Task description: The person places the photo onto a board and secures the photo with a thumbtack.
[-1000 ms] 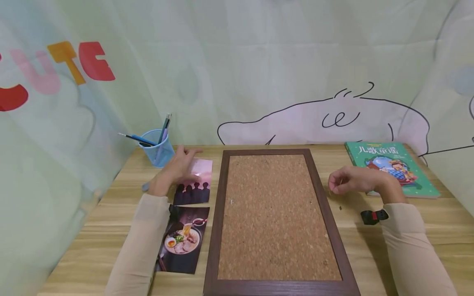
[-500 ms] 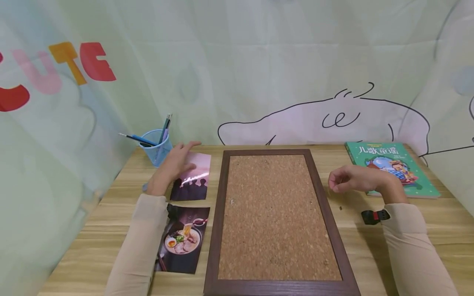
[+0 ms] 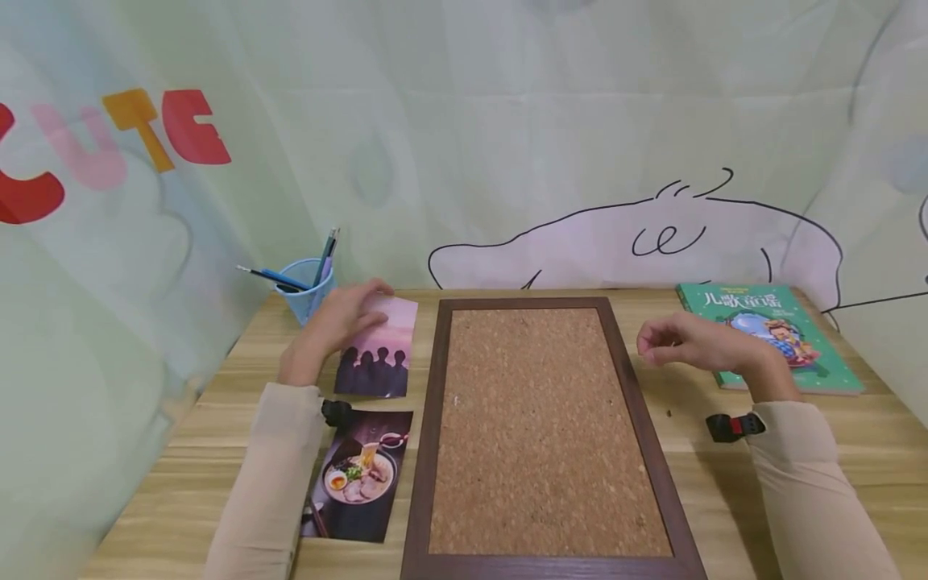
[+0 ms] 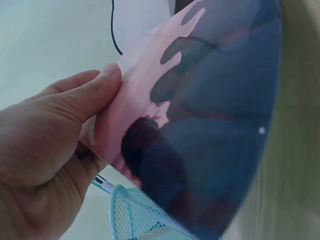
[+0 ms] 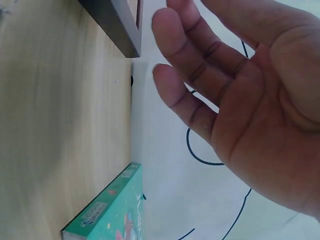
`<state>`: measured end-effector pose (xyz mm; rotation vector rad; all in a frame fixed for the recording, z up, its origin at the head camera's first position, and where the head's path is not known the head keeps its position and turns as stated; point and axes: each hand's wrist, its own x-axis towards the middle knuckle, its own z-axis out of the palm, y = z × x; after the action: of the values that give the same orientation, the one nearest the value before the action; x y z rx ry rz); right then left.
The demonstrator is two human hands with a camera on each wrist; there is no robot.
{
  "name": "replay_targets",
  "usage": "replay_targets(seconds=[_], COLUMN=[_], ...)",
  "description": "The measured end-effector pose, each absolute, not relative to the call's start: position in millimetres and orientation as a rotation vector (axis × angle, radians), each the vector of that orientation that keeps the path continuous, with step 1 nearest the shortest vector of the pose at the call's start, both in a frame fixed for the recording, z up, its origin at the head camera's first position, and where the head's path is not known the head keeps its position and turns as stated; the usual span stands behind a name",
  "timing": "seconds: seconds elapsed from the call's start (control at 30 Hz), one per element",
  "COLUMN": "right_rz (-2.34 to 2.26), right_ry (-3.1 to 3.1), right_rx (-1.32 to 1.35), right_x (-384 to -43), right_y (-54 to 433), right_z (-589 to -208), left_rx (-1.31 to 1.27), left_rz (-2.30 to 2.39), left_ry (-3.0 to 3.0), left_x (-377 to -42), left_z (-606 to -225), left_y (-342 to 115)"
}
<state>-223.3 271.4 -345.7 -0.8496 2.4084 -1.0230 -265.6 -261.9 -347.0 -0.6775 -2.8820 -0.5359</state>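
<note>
My left hand (image 3: 335, 321) pinches a photo (image 3: 377, 366) by its upper left edge, thumb on the printed face. It has a pink sky over dark silhouetted figures. In the left wrist view the photo (image 4: 200, 115) bends and is raised off the table. Below it lies a second photo (image 3: 358, 479), of a ramen bowl, flat on the table. Between the photos and my right hand is a cork board (image 3: 544, 435) in a brown frame. My right hand (image 3: 692, 345) hovers right of the frame, fingers bent; its thumb and index tips fall outside the right wrist view, so anything between them is hidden.
A blue mesh pen cup (image 3: 300, 302) with several pencils stands behind my left hand. A green children's book (image 3: 819, 354) lies behind my right hand. A tiny dark object (image 3: 669, 413) lies on the wooden table (image 3: 696, 451). A printed curtain (image 3: 507, 145) hangs behind.
The silhouette photo has been lifted and shifted a little by my left hand, which has drawn slightly back and left. My right hand has barely moved.
</note>
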Motion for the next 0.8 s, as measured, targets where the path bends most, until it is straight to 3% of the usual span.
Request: replay_targets(seconds=[0.8], right_rz=[-1.060], right_ry=[2.706], right_rx=[-0.812], right_x=[-250.1], right_y=[225.8], right_z=[-313.1], left_rx=[-0.477], left_rz=[-0.824], left_ry=[-2.787], left_x=[-266.3], left_z=[-304.8], left_y=[-251.4])
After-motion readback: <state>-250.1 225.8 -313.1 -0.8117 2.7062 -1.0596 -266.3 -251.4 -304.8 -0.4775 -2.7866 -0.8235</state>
